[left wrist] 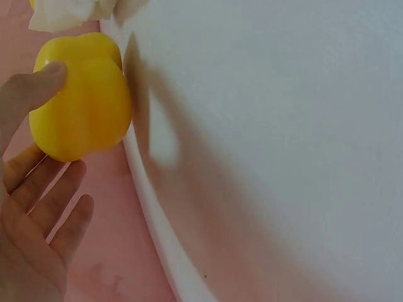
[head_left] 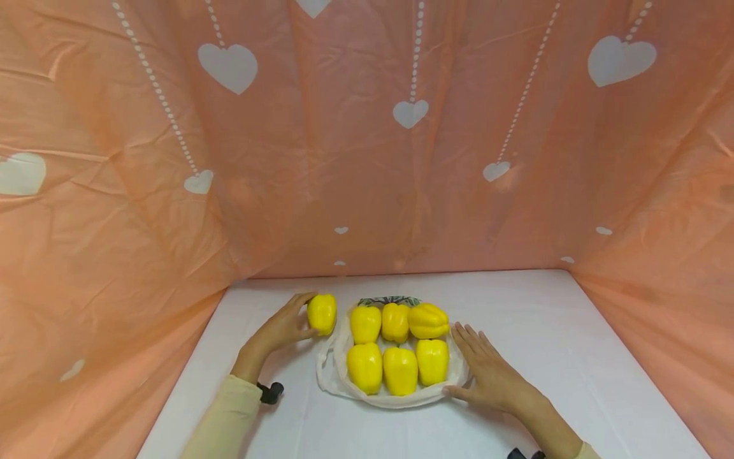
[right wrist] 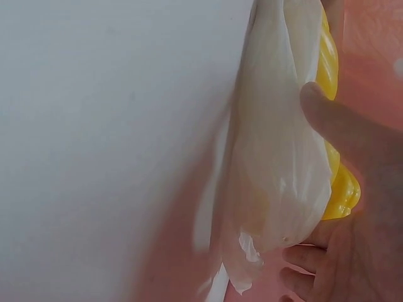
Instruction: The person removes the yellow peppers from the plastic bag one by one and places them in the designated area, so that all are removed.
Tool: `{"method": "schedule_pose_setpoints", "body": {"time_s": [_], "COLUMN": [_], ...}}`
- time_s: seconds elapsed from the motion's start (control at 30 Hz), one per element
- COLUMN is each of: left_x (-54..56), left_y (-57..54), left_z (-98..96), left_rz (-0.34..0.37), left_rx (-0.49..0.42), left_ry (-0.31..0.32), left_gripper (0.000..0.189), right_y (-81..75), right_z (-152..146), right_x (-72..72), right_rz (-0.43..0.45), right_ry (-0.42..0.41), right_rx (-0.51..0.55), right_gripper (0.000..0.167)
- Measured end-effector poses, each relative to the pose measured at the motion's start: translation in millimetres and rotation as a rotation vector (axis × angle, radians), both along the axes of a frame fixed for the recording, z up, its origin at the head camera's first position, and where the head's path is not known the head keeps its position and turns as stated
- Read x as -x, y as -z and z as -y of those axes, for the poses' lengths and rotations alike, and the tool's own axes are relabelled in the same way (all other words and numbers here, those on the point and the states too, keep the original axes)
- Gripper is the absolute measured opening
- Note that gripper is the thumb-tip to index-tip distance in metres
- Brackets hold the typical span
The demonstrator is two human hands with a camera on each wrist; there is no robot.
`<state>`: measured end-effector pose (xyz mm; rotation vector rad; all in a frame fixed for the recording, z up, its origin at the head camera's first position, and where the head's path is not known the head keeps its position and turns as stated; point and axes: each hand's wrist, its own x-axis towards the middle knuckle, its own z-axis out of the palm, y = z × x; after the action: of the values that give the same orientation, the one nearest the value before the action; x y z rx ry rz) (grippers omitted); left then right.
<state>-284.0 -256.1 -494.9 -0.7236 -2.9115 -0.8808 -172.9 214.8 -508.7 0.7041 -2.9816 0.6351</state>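
Note:
My left hand [head_left: 285, 325] pinches a yellow bell pepper [head_left: 322, 314] between thumb and fingertips, left of a white plastic bag [head_left: 338, 376]. The left wrist view shows the thumb on one side of this pepper [left wrist: 88, 100] and fingertips at its end. Several more yellow bell peppers [head_left: 401, 371] sit in two rows inside the opened bag; the one at the back right [head_left: 428, 320] lies on its side. My right hand [head_left: 490, 373] rests against the bag's right side with straight fingers, and the thumb touches the bag wall [right wrist: 277, 138] in the right wrist view.
A white table [head_left: 573, 357] carries everything. Behind and on both sides hangs a peach curtain [head_left: 367, 159] with white hearts. A dark green printed patch [head_left: 390, 300] shows at the bag's back edge. A bag handle loop [head_left: 322, 370] lies toward the left hand.

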Motion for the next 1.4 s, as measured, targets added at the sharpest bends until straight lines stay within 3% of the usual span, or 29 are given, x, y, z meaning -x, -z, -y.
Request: {"method": "schedule_pose_setpoints", "body": {"time_s": [0.4,0.77,1.03,1.4], "left_x": [3.0,-0.4,-8.9,-31.2], "left_y": [0.6,-3.5,-6.6,-12.2], "left_z": [-0.2,-2.5,-5.1,-20.6], "left_rz": [0.078,0.036,-0.047,-0.088], "left_rx": [0.011,0.054,0.059,0.051], "left_ry": [-0.014,-0.012,-0.011,-0.017], "left_gripper": [0.091,0.092,0.085,0.075], "right_y": [-1.5,-2.8,-2.6,-2.5], "right_z": [1.1,0.0,-0.2,0.1], "right_x": [-0.3,2.3,2.5,1.4], "right_rz": [0.001,0.018,0.021,0.013], "right_ry": [-0.004,0.003,0.004,-0.004], "right_rx": [0.008,-0.003,-0.009,0.003], "right_gripper": [0.119,0.12,0.121,0.119]}}
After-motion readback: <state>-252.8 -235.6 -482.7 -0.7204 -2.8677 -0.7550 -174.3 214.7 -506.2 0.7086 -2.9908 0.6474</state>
